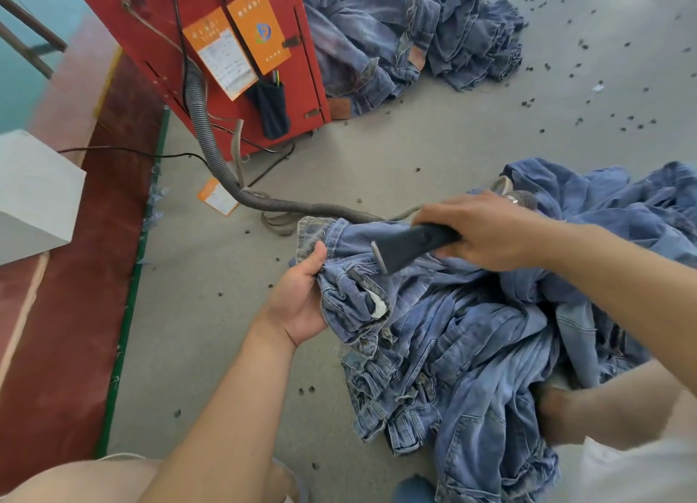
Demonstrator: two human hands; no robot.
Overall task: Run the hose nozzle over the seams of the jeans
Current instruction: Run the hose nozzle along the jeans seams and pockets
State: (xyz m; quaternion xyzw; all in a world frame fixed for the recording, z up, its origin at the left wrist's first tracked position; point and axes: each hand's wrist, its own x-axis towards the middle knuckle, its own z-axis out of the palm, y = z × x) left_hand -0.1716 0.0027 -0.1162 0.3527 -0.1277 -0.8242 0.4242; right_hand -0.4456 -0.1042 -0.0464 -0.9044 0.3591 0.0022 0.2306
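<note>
Vacuuming step looks under way: right hand (486, 231) is wrapped round the dark hose nozzle (411, 244), centre-right of frame, flat mouth of nozzle pointing lower left and sitting on or just above the denim — contact can't be confirmed. Left hand (301, 295), centre of frame, grips a bunched waistband part of the jeans (362, 295), thumb on top, fingers hidden under cloth, holding the fabric up toward the nozzle. A white pocket lining or label shows in the fold just beside the left hand. Judgement: early to mid in this pair; the seam near the waistband is being presented, the rest of the garment hangs crumpled into the pile (490, 370) at lower right. Next move prob. calls for left hand to pull the seam taut & flat, then nozzle mouth drawn along the stitch line w/ steady contact, re-gripping further down as each length is done. Corrugated grey hose (203, 133) runs from nozzle leftward across the floor (452, 136), then up to the red cabinet (264, 23) at upper centre; orange tags (234, 46) hang on it. Second heap of jeans (407, 35) at upper right, well apart. Small dark scraps litter the floor. White box (34, 193) at left edge. In the way: folds bunching under the nozzle, slack hose near the waistband, other pairs tangled below.
</note>
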